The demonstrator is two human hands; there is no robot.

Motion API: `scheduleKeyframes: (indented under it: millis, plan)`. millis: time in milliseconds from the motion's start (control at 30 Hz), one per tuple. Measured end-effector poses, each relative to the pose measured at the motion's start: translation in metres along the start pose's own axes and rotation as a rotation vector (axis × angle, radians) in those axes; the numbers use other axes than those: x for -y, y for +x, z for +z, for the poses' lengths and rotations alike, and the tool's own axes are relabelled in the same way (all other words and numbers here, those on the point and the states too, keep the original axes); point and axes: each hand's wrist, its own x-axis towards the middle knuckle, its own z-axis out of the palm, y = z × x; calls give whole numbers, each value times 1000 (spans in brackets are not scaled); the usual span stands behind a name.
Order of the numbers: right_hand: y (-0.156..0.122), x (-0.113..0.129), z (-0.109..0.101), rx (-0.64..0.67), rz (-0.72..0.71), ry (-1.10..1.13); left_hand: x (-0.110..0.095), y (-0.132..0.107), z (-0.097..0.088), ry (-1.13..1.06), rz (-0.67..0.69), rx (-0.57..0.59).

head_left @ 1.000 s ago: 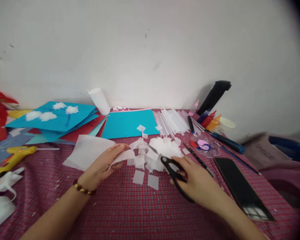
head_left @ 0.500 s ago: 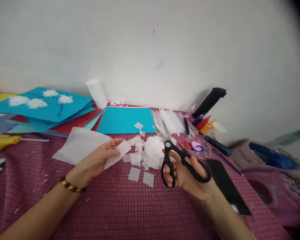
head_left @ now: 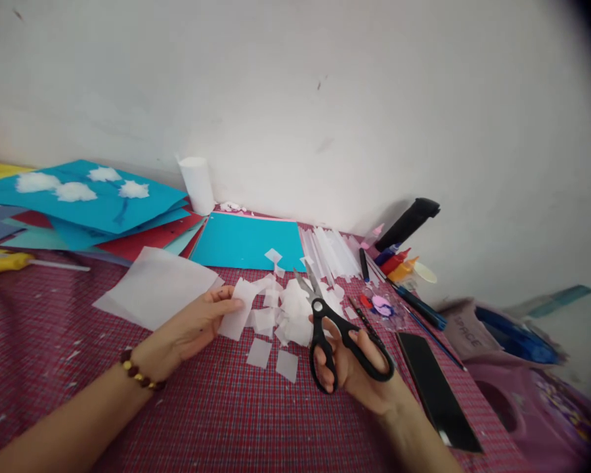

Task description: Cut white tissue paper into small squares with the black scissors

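Note:
Between the thumb and fingers of my left hand (head_left: pixel 197 325) is a narrow strip of thin white paper (head_left: pixel 238 310). My right hand (head_left: pixel 357 368) has its fingers through the black handles of a pair of scissors (head_left: pixel 320 305). The blades are parted and point away from me, a little to the right of the strip. Below and beyond them lies a heap of small white paper squares (head_left: pixel 295 312). Two loose squares (head_left: pixel 287 365) rest nearer to me. A larger white sheet (head_left: pixel 152 289) lies partly behind my left hand.
Blue sheets with white cloud-like puffs (head_left: pixel 76 190) top a paper stack at left, near a yellow glue gun (head_left: pixel 2 263). A blue sheet (head_left: pixel 256 240), white strips (head_left: pixel 335 253) and a white roll (head_left: pixel 197 185) line the wall. A black phone-like slab (head_left: pixel 438 391) lies at right.
The scissors have swung leftward and their blades now show parted. The paper strip has turned more upright in my left hand. The whole view has shifted slightly.

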Motion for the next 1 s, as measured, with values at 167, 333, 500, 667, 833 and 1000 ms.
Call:
scheduleKeyframes:
  millis: [167,333,500,667,833,1000]
  plan:
    - [-4,-9,-6,-2,13,-104,4,1,4,-41,41,33]
    - [-10,-11,-7,-37,-6,-588,5,1,5,-31,99,-18]
    - [-7,-3,6,4,89,-766,9,2,3,69,120,8]
    - [-3,-6,7,-16,132,-788,12,1,4,274,107,-23]
    - [-1,-6,7,-49,182,-766,13,0,8,315,56,3]
    - [1,-6,14,-41,132,-743,15,-1,11,353,31,18]
